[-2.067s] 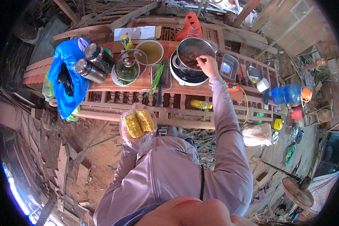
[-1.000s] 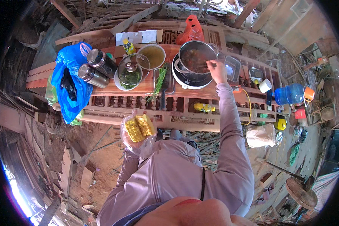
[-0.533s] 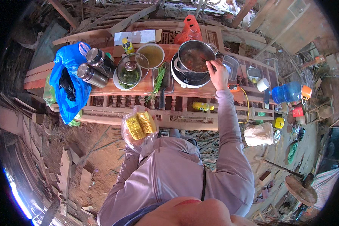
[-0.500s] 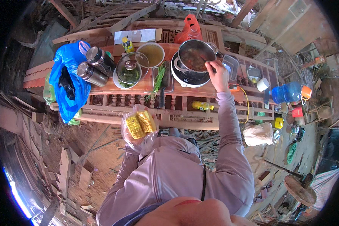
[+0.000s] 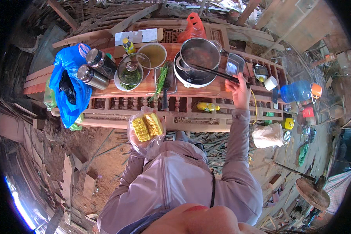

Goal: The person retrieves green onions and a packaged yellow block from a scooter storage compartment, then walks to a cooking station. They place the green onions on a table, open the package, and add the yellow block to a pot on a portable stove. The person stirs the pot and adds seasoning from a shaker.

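Observation:
My right hand [image 5: 241,93] is closed on a pair of dark chopsticks [image 5: 216,71], held at their thick end to the right of the table. Their other end reaches over the rim into a steel pot [image 5: 185,62] of reddish food and broth. This pot stands on a white-sided, black-topped electric cooker [image 5: 191,84]. My left hand [image 5: 136,141] is in front of my body, below the table's near edge. It holds a clear plastic bag [image 5: 160,145] with two yellow, scored blocks [image 5: 141,129] that look like tofu. The bag partly hides my left fingers.
On the wooden table stand a lidded bowl of greens [image 5: 124,86], a soup bowl [image 5: 164,50], a rack with green onions [image 5: 162,81] and a dark-handled knife or grater [image 5: 165,102]. Two steel flasks [image 5: 93,78] and a blue bag [image 5: 80,105] are left; a water jug [image 5: 294,93] stands right.
My right hand has moved right and toward me, away from the pot's rim, so the chopsticks now lean lower across it. The left hand and its bag have barely moved.

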Demonstrator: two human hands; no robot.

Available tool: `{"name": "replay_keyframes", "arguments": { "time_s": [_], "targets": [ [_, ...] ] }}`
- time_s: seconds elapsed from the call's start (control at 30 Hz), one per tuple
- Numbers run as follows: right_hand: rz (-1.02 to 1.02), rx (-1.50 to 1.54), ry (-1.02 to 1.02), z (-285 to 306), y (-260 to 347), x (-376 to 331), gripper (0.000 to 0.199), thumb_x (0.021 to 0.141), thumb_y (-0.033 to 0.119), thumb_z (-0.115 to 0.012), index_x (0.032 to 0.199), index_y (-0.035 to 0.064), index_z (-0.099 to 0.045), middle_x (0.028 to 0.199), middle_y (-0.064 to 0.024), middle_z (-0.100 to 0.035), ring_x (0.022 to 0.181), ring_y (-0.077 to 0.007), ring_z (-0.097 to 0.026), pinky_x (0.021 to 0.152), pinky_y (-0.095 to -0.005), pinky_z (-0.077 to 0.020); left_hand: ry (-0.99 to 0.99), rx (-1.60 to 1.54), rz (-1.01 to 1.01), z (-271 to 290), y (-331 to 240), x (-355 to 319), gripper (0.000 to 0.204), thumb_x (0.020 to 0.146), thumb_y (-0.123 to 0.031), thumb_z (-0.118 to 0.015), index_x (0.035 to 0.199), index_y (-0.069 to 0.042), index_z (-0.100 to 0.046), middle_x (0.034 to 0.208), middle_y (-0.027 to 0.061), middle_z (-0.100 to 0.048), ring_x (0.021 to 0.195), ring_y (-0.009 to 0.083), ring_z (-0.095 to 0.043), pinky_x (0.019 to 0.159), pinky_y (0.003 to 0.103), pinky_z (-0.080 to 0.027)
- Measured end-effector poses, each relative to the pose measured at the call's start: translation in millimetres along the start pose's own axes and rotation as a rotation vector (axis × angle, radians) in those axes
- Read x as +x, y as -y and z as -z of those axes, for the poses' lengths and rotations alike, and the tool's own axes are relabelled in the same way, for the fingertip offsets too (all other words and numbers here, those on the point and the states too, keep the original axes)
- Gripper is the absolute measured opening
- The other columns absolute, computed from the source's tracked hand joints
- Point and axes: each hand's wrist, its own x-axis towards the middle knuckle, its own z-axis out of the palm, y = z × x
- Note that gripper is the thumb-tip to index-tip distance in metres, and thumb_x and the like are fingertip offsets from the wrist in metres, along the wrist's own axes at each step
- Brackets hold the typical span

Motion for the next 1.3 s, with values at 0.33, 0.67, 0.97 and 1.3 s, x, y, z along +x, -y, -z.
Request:
{"name": "replay_keyframes", "arguments": {
  "time_s": [0.33,0.67,0.97,1.3],
  "targets": [
    [-0.019,0.720,0.841,-44.8,61.5,-122.4,0.034,0.100,0.032,-0.047,0.080,0.0061,-0.055,0.056,-0.0052,-0.052,0.036,-0.0142,-0.053,0.027,-0.0250,-0.0423,-0.009,0.363,-0.155,-3.6,28.7,3.1,0.043,0.096,-0.033,-0.048,0.125,-0.002,-0.049,0.120,0.0155,-0.057,0.115,0.0296,-0.056,0.100,0.046,-0.046],
    [0.106,0.455,-0.067,43.1,37.8,-58.5,0.030,0.100,0.036,-0.051,0.098,0.0084,-0.061,0.089,-0.0094,-0.066,0.068,-0.0165,-0.063,0.058,-0.0281,-0.0518,-0.214,1.005,-0.368,10.3,54.9,18.5,0.046,0.097,-0.037,-0.045,0.126,-0.001,-0.051,0.123,0.0146,-0.058,0.110,0.0265,-0.059,0.096,0.042,-0.050],
    [0.706,-1.245,-0.269,147.2,-97.7,154.9,0.034,0.087,0.035,-0.068,0.102,0.0047,-0.070,0.101,-0.0116,-0.068,0.097,-0.0268,-0.065,0.083,-0.0389,-0.0511,-0.111,0.147,-0.177,19.1,51.4,12.0,0.056,0.097,-0.043,-0.041,0.134,-0.003,-0.046,0.135,0.0208,-0.050,0.122,0.0367,-0.050,0.104,0.051,-0.042],
    [0.761,-1.818,-0.117,130.1,-96.5,114.2,0.068,0.082,0.009,-0.063,0.144,0.0165,-0.036,0.133,-0.0201,-0.047,0.122,-0.0397,-0.045,0.099,-0.0508,-0.0382,-0.256,-0.067,-0.341,17.6,48.2,9.5,0.048,0.092,-0.046,-0.048,0.121,-0.008,-0.056,0.119,0.0240,-0.056,0.108,0.0409,-0.054,0.091,0.056,-0.048]
  ]
}}
